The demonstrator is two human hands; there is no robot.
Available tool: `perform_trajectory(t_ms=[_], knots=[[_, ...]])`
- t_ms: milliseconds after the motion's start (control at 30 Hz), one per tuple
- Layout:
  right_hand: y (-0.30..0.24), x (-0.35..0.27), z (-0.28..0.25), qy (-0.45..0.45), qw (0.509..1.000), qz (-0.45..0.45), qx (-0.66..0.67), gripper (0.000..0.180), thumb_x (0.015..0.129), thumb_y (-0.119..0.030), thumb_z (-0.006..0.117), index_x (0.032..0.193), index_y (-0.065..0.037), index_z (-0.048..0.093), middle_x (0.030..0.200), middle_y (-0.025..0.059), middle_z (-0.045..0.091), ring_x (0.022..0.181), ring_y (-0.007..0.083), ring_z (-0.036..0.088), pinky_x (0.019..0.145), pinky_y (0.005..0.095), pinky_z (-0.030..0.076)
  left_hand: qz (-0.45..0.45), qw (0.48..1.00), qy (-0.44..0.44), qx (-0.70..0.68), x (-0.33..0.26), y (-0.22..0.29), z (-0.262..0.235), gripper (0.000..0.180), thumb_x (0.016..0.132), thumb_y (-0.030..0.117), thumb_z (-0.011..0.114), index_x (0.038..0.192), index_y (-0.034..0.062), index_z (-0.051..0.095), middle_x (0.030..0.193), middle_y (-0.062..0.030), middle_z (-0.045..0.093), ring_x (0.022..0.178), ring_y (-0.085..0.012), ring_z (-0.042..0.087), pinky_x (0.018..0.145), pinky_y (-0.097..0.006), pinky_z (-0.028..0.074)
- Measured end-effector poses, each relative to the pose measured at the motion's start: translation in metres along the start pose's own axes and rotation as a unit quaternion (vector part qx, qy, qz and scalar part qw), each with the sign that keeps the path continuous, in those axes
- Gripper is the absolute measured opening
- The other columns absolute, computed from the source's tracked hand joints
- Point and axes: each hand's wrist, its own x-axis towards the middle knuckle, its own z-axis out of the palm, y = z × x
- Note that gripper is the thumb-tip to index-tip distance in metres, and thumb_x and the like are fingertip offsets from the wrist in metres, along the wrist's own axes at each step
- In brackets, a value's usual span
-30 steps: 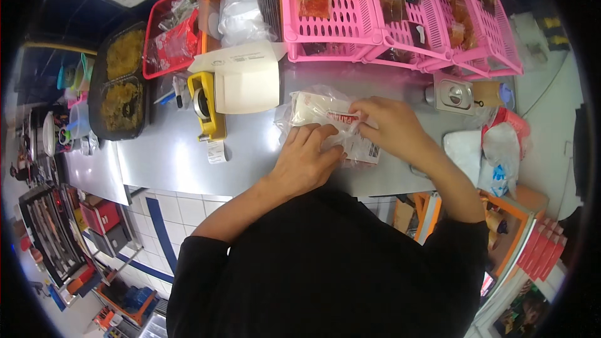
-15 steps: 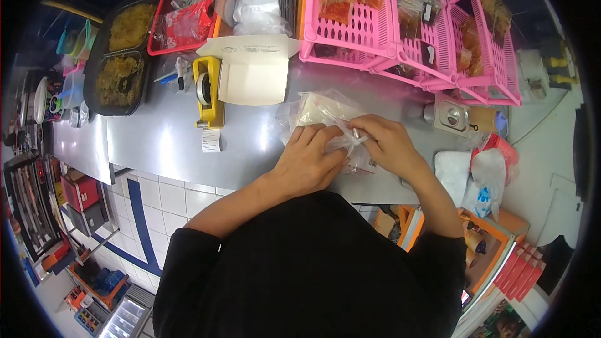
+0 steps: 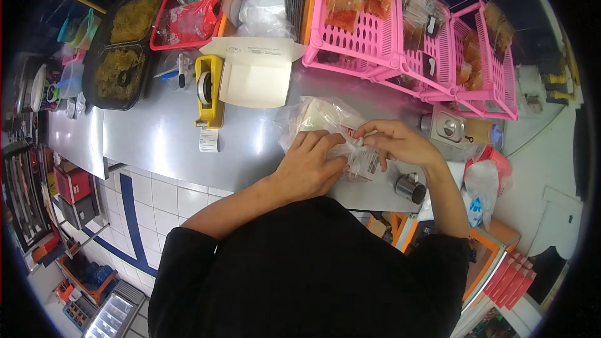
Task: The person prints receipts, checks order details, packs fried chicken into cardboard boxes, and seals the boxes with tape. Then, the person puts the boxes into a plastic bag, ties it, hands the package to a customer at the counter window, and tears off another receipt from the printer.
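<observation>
A clear plastic bag [image 3: 338,112] with a pale, whitish thing inside lies on the steel counter right in front of me. My left hand [image 3: 313,161] is closed on the bag's gathered top, its fingers curled over the plastic. From the other side, the thumb and forefinger of my right hand [image 3: 400,143] pinch the bunched plastic beside what looks like a knot, while its other fingers hang bent and loose. What the pale content is cannot be made out through the crumpled film.
An open paper box [image 3: 255,81] and a yellow tape dispenser [image 3: 208,91] stand beyond my left hand. Pink racks [image 3: 357,40] with sauce packets are at the back, and an orange basket [image 3: 228,15] holds bags. A metal cup [image 3: 410,188] sits by my right forearm.
My right hand has shifted a little right, its lower fingers loosening while thumb and forefinger stay at the bag's top. The metal cup beside my forearm now shows. My view has tilted slightly.
</observation>
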Motion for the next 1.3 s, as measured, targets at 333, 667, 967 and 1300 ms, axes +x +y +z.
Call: perform_trajectory(t_ms=[333, 667, 967, 1300], knots=[[-0.024, -0.007, 0.0, 0.004, 0.898, -0.183, -0.399, 0.017, 0.093, -0.018, 0.067, 0.102, -0.004, 0.068, 0.098, 0.0123, 0.06, 0.086, 0.0321, 0.064, 0.075, 0.0409, 0.049, -0.016, 1.0, -0.005, -0.003, 0.006, -0.003, -0.012, 0.017, 0.081, 0.021, 0.075, 0.092, 0.0094, 0.069, 0.122, -0.0123, 0.056, 0.114, -0.0339, 0.051, 0.092, -0.046, 0.042], [0.029, -0.017, -0.03, 0.026, 0.908, -0.154, -0.388, 0.021, 0.087, -0.026, 0.075, 0.087, -0.006, 0.069, 0.088, 0.0086, 0.055, 0.08, 0.0254, 0.058, 0.069, 0.036, 0.045, -0.043, 0.99, -0.118, 0.057, -0.018, -0.029, -0.059, 0.014, 0.083, 0.029, 0.076, 0.085, 0.0156, 0.073, 0.112, -0.0109, 0.054, 0.107, -0.0327, 0.05, 0.087, -0.046, 0.037], [0.051, -0.015, 0.016, 0.146, 0.923, -0.279, -0.221, 0.016, 0.088, -0.018, 0.074, 0.085, -0.003, 0.068, 0.089, 0.0053, 0.059, 0.071, 0.0138, 0.055, 0.058, 0.0277, 0.041, -0.16, 0.98, -0.096, -0.074, -0.009, -0.027, -0.07, 0.015, 0.09, 0.024, 0.07, 0.088, 0.0091, 0.072, 0.111, -0.0104, 0.056, 0.105, -0.0288, 0.05, 0.09, -0.043, 0.039], [0.03, -0.022, 0.144, 0.255, 0.942, -0.075, 0.205, 0.041, 0.103, -0.034, 0.057, 0.119, 0.002, 0.065, 0.082, -0.0003, 0.063, 0.059, 0.0022, 0.049, 0.049, 0.02, 0.035, -0.106, 0.991, -0.053, -0.057, -0.012, 0.074, -0.055, 0.032, 0.09, 0.021, 0.064, 0.115, -0.0005, 0.063, 0.1, -0.0178, 0.065, 0.093, -0.0374, 0.061, 0.082, -0.046, 0.049]])
